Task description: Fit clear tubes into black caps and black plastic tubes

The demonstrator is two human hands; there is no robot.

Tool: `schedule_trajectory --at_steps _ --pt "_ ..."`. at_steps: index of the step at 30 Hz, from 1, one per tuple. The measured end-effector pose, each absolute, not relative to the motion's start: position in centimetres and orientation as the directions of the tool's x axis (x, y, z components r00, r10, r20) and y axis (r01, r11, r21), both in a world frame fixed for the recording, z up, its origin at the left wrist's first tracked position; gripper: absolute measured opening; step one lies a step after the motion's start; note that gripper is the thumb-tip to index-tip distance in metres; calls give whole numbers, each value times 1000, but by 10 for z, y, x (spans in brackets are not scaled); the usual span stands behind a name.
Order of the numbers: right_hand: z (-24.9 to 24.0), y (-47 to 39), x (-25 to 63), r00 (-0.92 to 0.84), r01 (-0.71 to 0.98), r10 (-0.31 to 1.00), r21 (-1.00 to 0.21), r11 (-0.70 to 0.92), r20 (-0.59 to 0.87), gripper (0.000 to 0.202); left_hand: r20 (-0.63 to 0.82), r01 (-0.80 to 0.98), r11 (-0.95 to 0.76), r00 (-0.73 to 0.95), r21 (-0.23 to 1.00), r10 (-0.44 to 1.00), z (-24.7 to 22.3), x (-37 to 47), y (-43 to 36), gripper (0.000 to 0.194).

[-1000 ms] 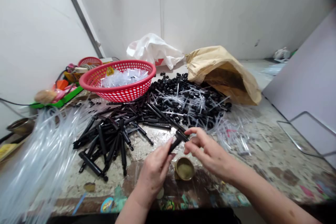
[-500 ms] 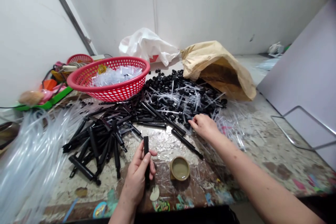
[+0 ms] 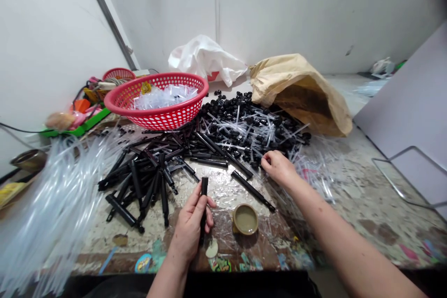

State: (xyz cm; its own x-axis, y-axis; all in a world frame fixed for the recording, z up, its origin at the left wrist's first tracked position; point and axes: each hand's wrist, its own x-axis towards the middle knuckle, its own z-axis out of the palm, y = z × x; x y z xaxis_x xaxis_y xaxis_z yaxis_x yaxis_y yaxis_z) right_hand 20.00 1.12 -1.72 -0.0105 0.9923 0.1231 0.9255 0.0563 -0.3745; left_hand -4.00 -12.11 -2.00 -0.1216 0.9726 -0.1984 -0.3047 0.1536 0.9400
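Observation:
My left hand (image 3: 191, 226) is wrapped round a black plastic tube (image 3: 204, 187), held nearly upright above the front of the table. At the near edge of a heap of small black caps with thin clear tubes (image 3: 256, 125) is my right hand (image 3: 278, 167). Its thumb and fingers are pinched together among the black parts; what lies between them is too hidden to name. One loose black tube (image 3: 253, 191) lies between the hands. Below it stands a small round dish of clear liquid (image 3: 246, 220). Many more black tubes (image 3: 153, 181) are piled to the left.
A red perforated basket (image 3: 157, 112) with clear plastic pieces stands behind the tube pile. Long clear tubing (image 3: 66, 205) spreads over the left side. A brown paper bag (image 3: 279, 72) lies open at the back, beside a white plastic bag (image 3: 206, 58). A bent metal wire frame (image 3: 394, 186) sits at right.
The whole view has shifted, so things sit slightly farther right. My right hand's fingers have closed into a pinch at the heap's edge. My left hand keeps its hold on the black tube.

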Motion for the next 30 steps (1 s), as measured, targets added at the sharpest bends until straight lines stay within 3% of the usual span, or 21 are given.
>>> schedule_trajectory --at_steps 3,5,7,9,12,16,22,27,30 --pt "-8 4 200 -26 879 985 -465 103 169 24 -188 -317 143 -117 937 975 -23 -42 -121 54" --pt "4 -9 198 -73 794 987 -590 146 147 28 -171 -327 125 -116 937 978 -25 -43 -121 50" --pt "16 -28 195 -186 675 979 -713 190 85 28 -154 -350 104 -120 931 981 -26 -44 -121 46" --pt "24 -49 191 -326 601 944 -759 249 52 25 -153 -379 93 -130 921 980 -26 -43 -121 42" --pt "26 -75 186 -475 636 874 -647 420 100 22 -177 -392 113 -132 913 975 -23 -42 -122 38" --pt "20 -92 180 -592 706 785 -352 614 181 20 -196 -394 139 -108 909 975 -19 -40 -122 41" --pt "29 -96 167 -658 735 742 -105 670 131 10 -187 -396 132 -103 909 977 -20 -41 -122 38" --pt "30 -96 168 -626 750 767 -161 642 144 13 -197 -389 147 -93 910 976 -22 -42 -122 38" --pt "31 -93 172 -534 731 816 -364 577 219 14 -203 -408 137 -122 902 972 -19 -42 -123 46"
